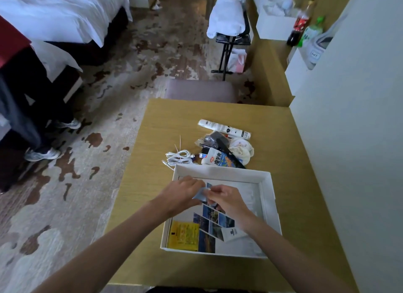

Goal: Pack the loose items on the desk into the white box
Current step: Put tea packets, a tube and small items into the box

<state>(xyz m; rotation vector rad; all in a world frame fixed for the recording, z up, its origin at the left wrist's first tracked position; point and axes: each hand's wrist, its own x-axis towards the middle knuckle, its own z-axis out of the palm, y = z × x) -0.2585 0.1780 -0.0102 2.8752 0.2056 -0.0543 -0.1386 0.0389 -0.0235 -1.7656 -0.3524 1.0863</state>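
Wooden tabletop [174, 122], smooth and square-cornered, under both hands. Beneath them sits the box [268, 183], shallow white card, rectangular, already lined with a glossy photo sheet [209, 220]. Just beyond the fingers lies the loose pile [224, 148]: crinkly plastic packets and a long tube. Left of that, a coiled white cable [178, 157]. Nearer than the left hand, a flat yellow sachet [183, 236]. Left hand [181, 194] and right hand [226, 199] together pinch a small pale-blue packet [200, 194] over the box.

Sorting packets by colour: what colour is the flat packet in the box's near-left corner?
Yellow, with dark print; head view shows the packet.
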